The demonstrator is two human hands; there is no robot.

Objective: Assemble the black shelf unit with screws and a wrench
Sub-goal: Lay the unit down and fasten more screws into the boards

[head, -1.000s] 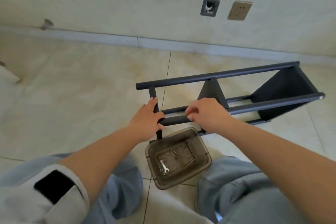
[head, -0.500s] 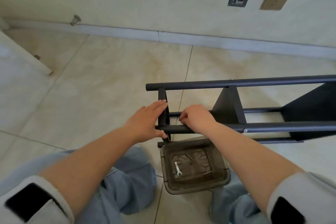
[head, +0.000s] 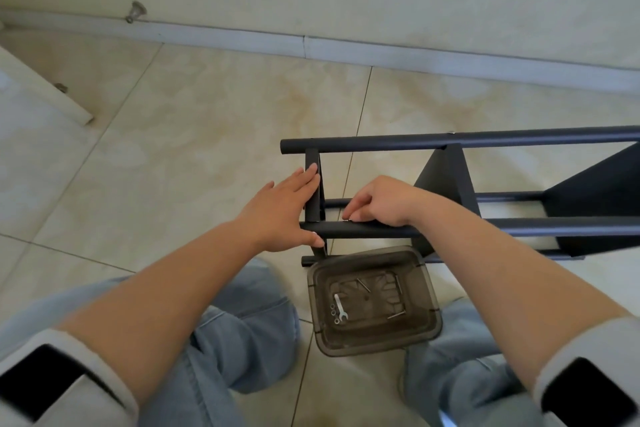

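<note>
While lying on its side across the tiled floor (head: 214, 121), black shelf unit (head: 446, 140) braced at the near end by both hands. Left hand (head: 280, 211) spread flat against the short end bar, thumb hooked under the near tube. Right hand (head: 381, 201) curled over that tube, fingertips pinching something small at the joint (probably a screw, too small to tell). Risks, as a guess: smooth round tubing rolling on glossy tile, shifting the holes and cross-threading the screw; a dropped screw skittering away. Matte powder-coated metal, flat triangular-looking panels. Wrench (head: 340, 307) untouched in the smoky translucent plastic tub (head: 429, 291), beside washers and long screws.
</note>
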